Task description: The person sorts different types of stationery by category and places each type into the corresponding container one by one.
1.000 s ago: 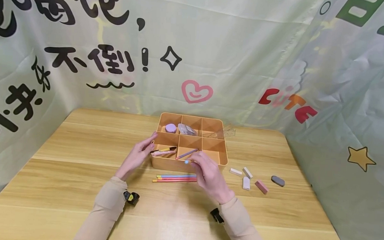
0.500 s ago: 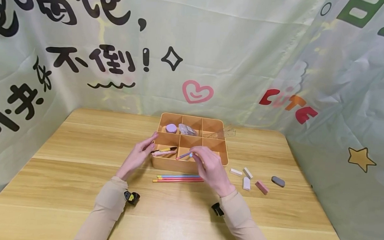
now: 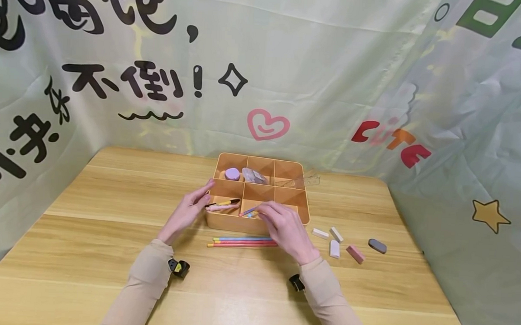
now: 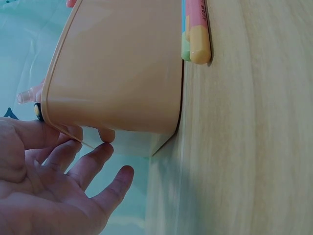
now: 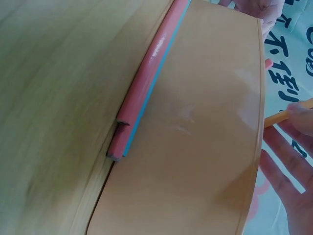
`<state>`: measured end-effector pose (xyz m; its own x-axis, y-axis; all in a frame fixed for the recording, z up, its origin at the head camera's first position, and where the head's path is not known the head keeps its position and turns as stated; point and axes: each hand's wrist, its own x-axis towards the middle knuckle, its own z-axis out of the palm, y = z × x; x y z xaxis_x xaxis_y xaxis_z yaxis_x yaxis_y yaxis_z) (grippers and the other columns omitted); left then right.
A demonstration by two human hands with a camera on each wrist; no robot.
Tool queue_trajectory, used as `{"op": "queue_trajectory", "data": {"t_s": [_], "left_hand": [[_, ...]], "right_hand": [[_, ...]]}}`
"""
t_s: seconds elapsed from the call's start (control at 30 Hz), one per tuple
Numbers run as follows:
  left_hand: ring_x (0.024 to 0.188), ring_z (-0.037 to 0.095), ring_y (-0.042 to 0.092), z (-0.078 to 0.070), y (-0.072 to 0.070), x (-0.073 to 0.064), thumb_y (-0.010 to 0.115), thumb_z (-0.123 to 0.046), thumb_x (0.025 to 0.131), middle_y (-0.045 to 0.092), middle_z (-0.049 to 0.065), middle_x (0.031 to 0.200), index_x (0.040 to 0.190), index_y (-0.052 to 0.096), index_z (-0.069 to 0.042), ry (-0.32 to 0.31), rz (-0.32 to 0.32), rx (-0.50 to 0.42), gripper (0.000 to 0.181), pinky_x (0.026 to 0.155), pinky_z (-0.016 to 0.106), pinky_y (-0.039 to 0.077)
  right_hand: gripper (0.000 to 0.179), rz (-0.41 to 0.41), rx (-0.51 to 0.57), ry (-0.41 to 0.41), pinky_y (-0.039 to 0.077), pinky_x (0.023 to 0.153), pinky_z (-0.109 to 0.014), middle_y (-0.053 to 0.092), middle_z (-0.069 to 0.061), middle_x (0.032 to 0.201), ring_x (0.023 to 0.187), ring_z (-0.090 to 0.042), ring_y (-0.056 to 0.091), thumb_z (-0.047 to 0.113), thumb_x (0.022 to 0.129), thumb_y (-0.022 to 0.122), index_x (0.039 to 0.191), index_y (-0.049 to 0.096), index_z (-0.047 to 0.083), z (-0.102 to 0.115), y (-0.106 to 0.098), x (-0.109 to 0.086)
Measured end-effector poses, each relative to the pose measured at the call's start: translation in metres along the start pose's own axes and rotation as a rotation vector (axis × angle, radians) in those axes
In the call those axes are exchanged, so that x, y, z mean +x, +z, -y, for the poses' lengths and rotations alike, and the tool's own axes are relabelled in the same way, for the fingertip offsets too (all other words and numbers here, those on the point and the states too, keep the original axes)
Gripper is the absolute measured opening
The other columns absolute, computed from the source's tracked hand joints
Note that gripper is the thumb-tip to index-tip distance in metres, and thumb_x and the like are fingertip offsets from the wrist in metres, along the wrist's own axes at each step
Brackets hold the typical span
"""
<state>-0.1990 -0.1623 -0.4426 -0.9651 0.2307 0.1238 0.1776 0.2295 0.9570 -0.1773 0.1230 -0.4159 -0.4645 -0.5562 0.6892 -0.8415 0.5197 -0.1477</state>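
A tan divided organizer box (image 3: 235, 223) stands on the table. My left hand (image 3: 186, 212) rests against its left side, fingers fairly straight; in the left wrist view the fingertips (image 4: 103, 149) touch the wall. My right hand (image 3: 285, 227) is over the front middle compartment, pinching an orange-yellow pencil (image 5: 278, 118) with a blue end between thumb and fingers. Much of that pencil is hidden by the hand. Beside it a purple pencil (image 3: 247, 211) leans in the same compartment. In the front left compartment lie a yellow-and-black pen (image 3: 228, 202) and a pink pen (image 3: 222, 207).
Several pencils (image 3: 238, 246), red and blue among them, lie along the box's front. To the right are white erasers (image 3: 334, 248), a pink eraser (image 3: 355, 253) and a grey one (image 3: 377, 245). Behind sit a purple round item (image 3: 232, 174), a clear packet (image 3: 254, 176) and a transparent ruler (image 3: 310, 179).
My right hand has brought the orange-yellow pencil from the box's front edge up and into the front middle compartment beside the purple pencil. My left hand stays at the box's left side.
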Motion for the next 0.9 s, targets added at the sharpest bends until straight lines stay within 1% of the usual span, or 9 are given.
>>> {"op": "queue_trajectory", "data": {"t_s": [0.13,0.33,0.53,0.7,0.8,0.9], "left_hand": [[0.156,0.035,0.019,0.000,0.000,0.000,0.038,-0.009,0.108,0.022,0.014,0.167,0.154,0.035,0.001,0.000,-0.001,0.001,0.046,0.128,0.050,0.014],[0.156,0.034,0.020,0.000,0.001,0.000,0.038,-0.009,0.108,0.022,0.013,0.167,0.154,0.035,0.001,-0.004,-0.004,0.000,0.046,0.129,0.048,0.015],[0.156,0.036,0.019,-0.001,0.000,0.000,0.039,-0.009,0.108,0.021,0.015,0.167,0.154,0.035,0.002,0.000,-0.004,0.008,0.047,0.128,0.051,0.014],[0.156,0.036,0.019,0.000,0.000,0.000,0.038,-0.008,0.109,0.021,0.015,0.167,0.154,0.035,0.002,0.005,-0.009,0.016,0.046,0.128,0.050,0.014],[0.155,0.036,0.020,0.000,0.000,0.000,0.038,-0.007,0.108,0.021,0.015,0.167,0.154,0.034,0.003,0.008,-0.011,0.029,0.046,0.128,0.050,0.015],[0.154,0.038,0.023,-0.002,0.000,0.000,0.037,-0.007,0.108,0.023,0.018,0.166,0.153,0.035,0.004,0.022,-0.025,0.059,0.046,0.127,0.051,0.017]], "right_hand": [[0.017,0.027,-0.012,0.012,0.061,0.075,-0.030,0.076,-0.003,0.100,0.085,-0.017,0.074,0.001,0.089,0.072,0.105,0.072,0.006,-0.002,0.001,-0.001],[0.011,0.093,-0.032,0.047,0.062,0.080,-0.033,0.077,-0.003,0.102,0.092,-0.018,0.075,0.004,0.092,0.070,0.102,0.073,0.008,-0.002,0.001,-0.003],[0.013,0.135,-0.053,0.079,0.061,0.083,-0.035,0.077,-0.003,0.104,0.094,-0.019,0.074,0.004,0.093,0.069,0.104,0.074,0.007,-0.002,0.001,-0.004],[0.017,0.158,-0.046,0.093,0.060,0.087,-0.036,0.076,-0.004,0.105,0.096,-0.020,0.073,0.003,0.092,0.070,0.107,0.076,0.005,-0.002,0.001,-0.007],[0.020,0.123,-0.025,0.098,0.060,0.087,-0.037,0.075,-0.005,0.106,0.098,-0.021,0.072,0.002,0.090,0.072,0.109,0.076,0.004,-0.004,0.001,-0.012],[0.023,0.034,-0.007,0.113,0.060,0.085,-0.037,0.074,-0.008,0.106,0.097,-0.023,0.070,-0.002,0.086,0.075,0.108,0.075,0.002,-0.008,0.000,-0.020]]}}
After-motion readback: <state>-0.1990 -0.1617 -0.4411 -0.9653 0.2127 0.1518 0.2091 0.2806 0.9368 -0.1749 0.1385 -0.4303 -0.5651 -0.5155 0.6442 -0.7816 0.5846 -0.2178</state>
